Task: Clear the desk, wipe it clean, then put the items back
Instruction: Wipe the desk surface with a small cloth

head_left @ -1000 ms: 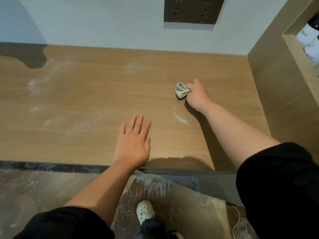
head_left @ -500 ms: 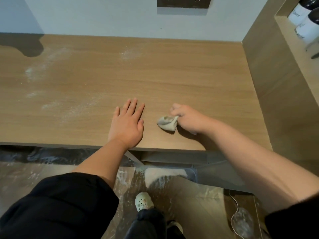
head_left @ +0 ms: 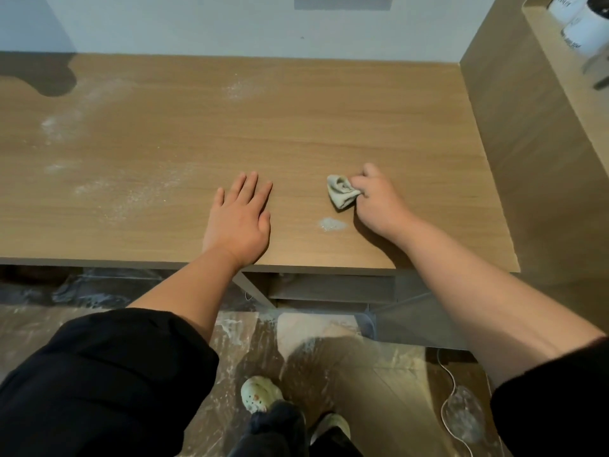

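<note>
- Wiping step: my right hand point(head_left: 379, 201) pinches the cloth point(head_left: 341, 191) on the desk point(head_left: 329, 127); left hand point(head_left: 239, 219) lies flat, holding nothing
- Next I'd sweep up the powder pile point(head_left: 331, 223) just beside the cloth

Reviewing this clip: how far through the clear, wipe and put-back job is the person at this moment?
Done: the desk shows no items, so clearing looks finished. In hand: the right hand pinches a balled cloth beside a small powder pile; the left hand rests flat. Left: white powder across the left half and a patch near the wall, then returning the items.
</note>
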### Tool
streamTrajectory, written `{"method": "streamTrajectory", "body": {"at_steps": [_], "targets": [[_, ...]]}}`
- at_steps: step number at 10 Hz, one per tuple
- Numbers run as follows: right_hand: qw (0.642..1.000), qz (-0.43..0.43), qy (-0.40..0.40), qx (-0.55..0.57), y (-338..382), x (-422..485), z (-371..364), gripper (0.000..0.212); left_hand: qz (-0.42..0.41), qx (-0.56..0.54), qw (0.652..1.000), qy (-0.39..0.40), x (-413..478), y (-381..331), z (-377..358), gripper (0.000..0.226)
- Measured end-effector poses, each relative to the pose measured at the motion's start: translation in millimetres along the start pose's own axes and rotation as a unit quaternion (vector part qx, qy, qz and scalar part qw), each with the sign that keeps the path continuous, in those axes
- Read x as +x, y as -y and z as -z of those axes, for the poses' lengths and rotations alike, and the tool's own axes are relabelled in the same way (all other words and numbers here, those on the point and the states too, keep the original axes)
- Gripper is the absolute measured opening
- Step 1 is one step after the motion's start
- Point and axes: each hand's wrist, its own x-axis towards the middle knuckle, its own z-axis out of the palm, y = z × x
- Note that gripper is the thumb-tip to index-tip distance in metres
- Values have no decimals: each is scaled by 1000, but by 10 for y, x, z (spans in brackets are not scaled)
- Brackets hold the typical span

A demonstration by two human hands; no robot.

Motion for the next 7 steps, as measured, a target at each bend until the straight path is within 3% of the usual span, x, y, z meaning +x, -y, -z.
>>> {"method": "streamTrajectory", "body": {"at_steps": [2,5,6,7], "targets": [[996,47,49,54,169,-246,-92,33,4,-3,1000,3,-8,-16,19,56],[993,77,84,35,339,-835,-267,38,2,-7,1000,-4,-3,-10,10,55],[978,63,162,116,435,-972,-206,36,2,-9,1000,-4,-3,-3,7,55],[968,-20,94,234,412,-847,62,38,0,-11,1000,-6,-5,1,6,55]]}}
